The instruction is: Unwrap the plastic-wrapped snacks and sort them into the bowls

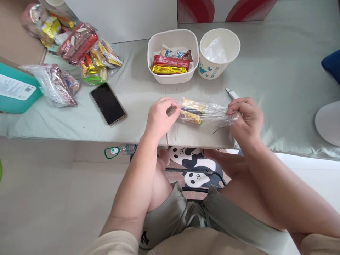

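A clear plastic bag (212, 110) with yellow-wrapped snacks (191, 112) inside is stretched between my two hands, over the front part of the cloth-covered surface. My left hand (162, 115) pinches the bag's left end, close to the snacks. At the other end, my right hand (247, 117) grips the gathered, loose plastic. Just behind my right fingers lies a small white-handled cutter (232, 92), partly covered by the hand. A white square bowl (172, 78) behind the bag holds red, gold and other wrapped snacks. Beside it, a paper cup (212, 70) contains crumpled clear plastic.
A phone (108, 103) lies left of my hands. Several bagged snacks (79, 44) are heaped at the back left, near a teal container (16, 88). A white rounded object (329, 122) stands at the right edge. Below the front edge is a bottle (127, 149).
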The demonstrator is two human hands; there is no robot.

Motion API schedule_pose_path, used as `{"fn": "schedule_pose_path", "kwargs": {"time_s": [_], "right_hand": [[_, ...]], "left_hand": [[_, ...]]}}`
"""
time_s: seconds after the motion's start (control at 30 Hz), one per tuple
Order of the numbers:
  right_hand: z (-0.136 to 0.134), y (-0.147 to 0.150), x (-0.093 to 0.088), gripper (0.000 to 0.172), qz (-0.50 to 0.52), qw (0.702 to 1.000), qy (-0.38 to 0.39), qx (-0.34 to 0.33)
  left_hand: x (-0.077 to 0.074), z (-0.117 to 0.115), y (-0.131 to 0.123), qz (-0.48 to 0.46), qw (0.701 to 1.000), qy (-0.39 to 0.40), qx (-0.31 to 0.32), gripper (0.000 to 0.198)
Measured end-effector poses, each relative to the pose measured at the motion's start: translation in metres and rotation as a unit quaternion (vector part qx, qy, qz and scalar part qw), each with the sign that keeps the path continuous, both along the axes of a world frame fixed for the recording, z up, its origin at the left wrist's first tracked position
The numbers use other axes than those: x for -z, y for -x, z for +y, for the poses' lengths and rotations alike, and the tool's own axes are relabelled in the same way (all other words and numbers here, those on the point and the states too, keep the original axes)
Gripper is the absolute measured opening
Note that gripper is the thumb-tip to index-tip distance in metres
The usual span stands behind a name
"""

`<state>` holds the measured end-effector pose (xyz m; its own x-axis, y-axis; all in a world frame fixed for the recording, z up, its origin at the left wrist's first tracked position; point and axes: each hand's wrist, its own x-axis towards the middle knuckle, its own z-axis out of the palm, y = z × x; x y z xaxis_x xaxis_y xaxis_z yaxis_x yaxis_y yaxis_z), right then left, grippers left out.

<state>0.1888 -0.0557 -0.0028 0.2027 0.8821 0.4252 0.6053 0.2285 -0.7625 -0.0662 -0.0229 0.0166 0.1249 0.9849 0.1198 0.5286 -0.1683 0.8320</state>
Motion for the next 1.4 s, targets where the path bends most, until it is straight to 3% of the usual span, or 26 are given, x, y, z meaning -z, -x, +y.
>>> {"fn": "schedule_pose_path", "kwargs": {"time_s": [0.17,0.27,0.4,0.57,0.63,0.7,0.8,0.87,0.97,1.1,1.2,1.4], "right_hand": [[0.003,-0.009,-0.003,0.027,-0.003,1.0,0.005,0.029],[0.004,-0.018,-0.002,0.027,0.008,0.998,0.004,0.062],[0.001,-0.03,-0.003,0.027,0.026,0.996,0.003,0.084],[-0.004,-0.043,-0.002,0.03,0.024,0.995,0.023,0.093],[-0.005,-0.047,-0.002,0.034,0.029,0.993,-0.011,0.113],[-0.007,-0.045,-0.006,0.036,0.042,0.985,-0.099,0.134],[-0.015,-0.03,-0.018,0.024,-0.033,0.979,-0.194,0.06],[-0.021,-0.016,-0.025,0.014,-0.15,0.972,-0.173,-0.049],[-0.026,-0.003,-0.025,0.019,-0.254,0.953,-0.066,-0.152],[-0.02,-0.004,-0.016,0.009,-0.227,0.965,-0.001,-0.134],[-0.017,-0.008,-0.013,0.012,-0.189,0.976,0.017,-0.105],[-0.015,-0.009,-0.016,0.007,-0.183,0.977,0.028,-0.108]], "left_hand": [[0.004,0.006,0.002,-0.118,0.984,0.025,-0.129,0.009],[0.005,0.01,0.006,-0.137,0.97,0.069,-0.19,0.013],[0.006,0.009,0.013,-0.113,0.965,0.113,-0.206,0.017],[0.012,0.008,0.02,-0.019,0.972,0.116,-0.205,0.02],[0.009,0.006,0.021,0.004,0.972,0.085,-0.22,0.015],[0.002,0.003,0.02,0.0,0.979,0.011,-0.202,0.012],[-0.011,-0.007,0.016,0.029,0.996,-0.078,-0.037,0.018],[-0.015,-0.012,0.013,0.095,0.989,-0.083,0.079,0.025],[-0.01,-0.013,0.013,0.156,0.973,-0.068,0.153,0.028],[-0.002,-0.008,0.019,0.129,0.982,-0.07,0.121,0.012],[-0.004,-0.007,0.019,0.063,0.994,-0.057,0.072,0.011],[-0.01,-0.008,0.01,-0.065,0.996,-0.042,-0.04,0.007]]}}
